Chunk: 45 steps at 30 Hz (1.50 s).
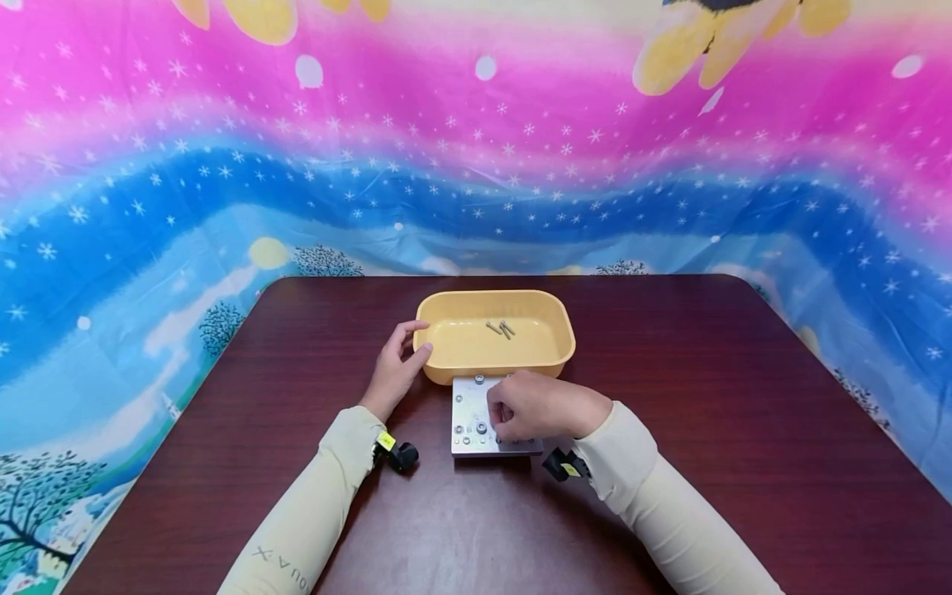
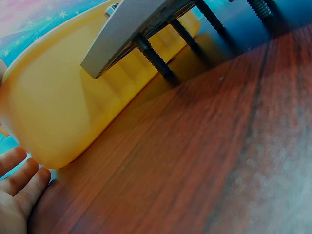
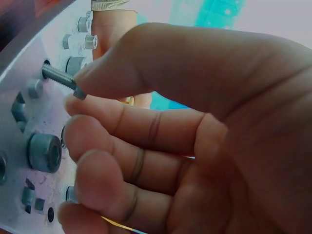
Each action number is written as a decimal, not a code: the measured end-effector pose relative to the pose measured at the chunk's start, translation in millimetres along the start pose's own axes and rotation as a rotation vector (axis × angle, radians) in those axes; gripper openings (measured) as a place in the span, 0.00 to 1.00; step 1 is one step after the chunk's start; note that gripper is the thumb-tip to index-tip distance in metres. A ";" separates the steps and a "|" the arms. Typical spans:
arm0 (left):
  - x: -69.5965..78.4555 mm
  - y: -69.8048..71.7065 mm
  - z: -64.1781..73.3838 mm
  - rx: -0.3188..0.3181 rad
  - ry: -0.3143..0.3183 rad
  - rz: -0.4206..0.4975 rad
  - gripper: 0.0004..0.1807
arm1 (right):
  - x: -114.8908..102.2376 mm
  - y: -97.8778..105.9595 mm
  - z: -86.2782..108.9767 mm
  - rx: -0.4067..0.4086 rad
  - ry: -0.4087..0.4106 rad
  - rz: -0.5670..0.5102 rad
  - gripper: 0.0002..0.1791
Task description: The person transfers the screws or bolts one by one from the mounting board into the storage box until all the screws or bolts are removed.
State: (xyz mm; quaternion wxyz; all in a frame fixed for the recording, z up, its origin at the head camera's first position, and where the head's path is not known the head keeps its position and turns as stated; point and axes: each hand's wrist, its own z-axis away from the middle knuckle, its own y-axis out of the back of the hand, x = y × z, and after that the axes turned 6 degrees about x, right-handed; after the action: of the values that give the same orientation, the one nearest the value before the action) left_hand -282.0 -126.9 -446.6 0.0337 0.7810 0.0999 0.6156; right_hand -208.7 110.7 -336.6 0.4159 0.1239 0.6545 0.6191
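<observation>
My right hand [image 1: 546,405] pinches a small bolt [image 3: 63,79] between thumb and index finger. The bolt's threaded end is at a hole in the metal plate [image 1: 468,413]; in the right wrist view it slants there. Several socket-head bolts [image 3: 45,152] of different sizes sit in the plate. Threaded shanks [image 2: 155,58] stick out under its raised edge in the left wrist view. My left hand [image 1: 394,372] holds the left end of the yellow bin [image 1: 491,364], thumb and index finger at the rim, with other fingers [image 2: 34,183] by its outer wall.
A few loose bolts [image 1: 501,330] lie inside the bin, which stands just behind the plate. Everything rests on a dark red-brown wooden table [image 1: 297,347]. A colourful patterned cloth [image 1: 476,165] hangs behind the table's far edge.
</observation>
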 end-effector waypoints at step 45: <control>0.2 -0.5 0.6 0.004 0.006 0.002 0.19 | 1.9 11.1 3.4 0.180 0.088 -0.028 0.07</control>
State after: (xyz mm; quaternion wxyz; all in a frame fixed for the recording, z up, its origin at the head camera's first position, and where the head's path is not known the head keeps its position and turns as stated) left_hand -281.5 -126.4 -446.7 0.0311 0.7793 0.1007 0.6178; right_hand -211.4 116.7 -326.9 0.3825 0.1245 0.7268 0.5567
